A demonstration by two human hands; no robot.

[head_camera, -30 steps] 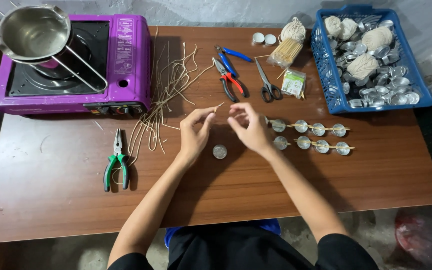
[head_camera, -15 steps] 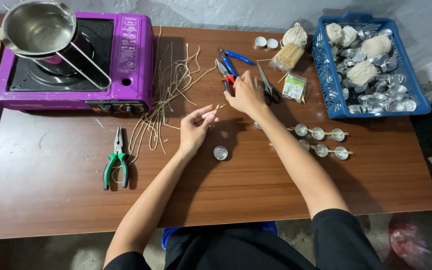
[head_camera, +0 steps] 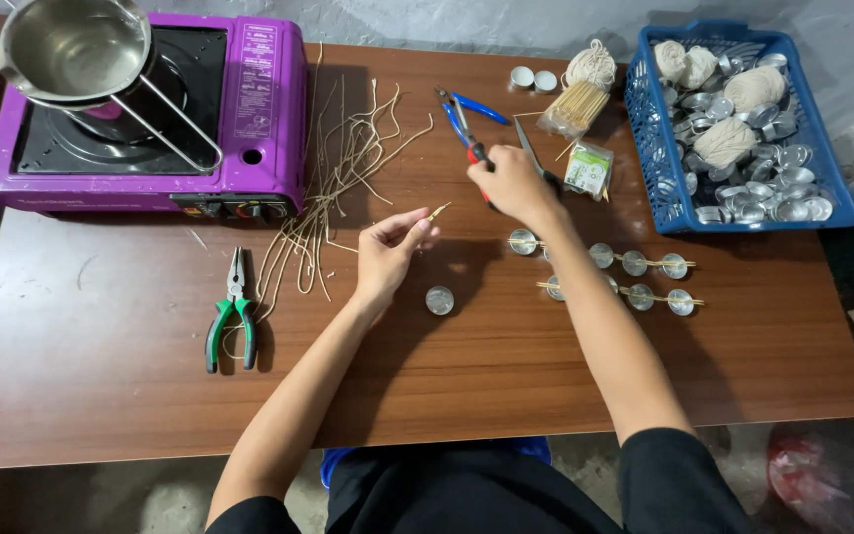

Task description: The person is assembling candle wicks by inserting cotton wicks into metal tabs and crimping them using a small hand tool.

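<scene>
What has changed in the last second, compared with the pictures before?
The right hand left the left hand and reached away across the table to the red-handled pliers. The left hand stayed, still pinching the short wick piece. The small metal cup did not move.

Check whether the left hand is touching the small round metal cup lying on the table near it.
Apart: the head view shows bare table between the left hand and the metal cup.

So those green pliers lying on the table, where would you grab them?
Probably by the two green handles, coming from above on the near side. The green pliers lie flat with the metal jaws pointing away toward the purple stove, and the handles point toward the person with bare table around them.
</scene>
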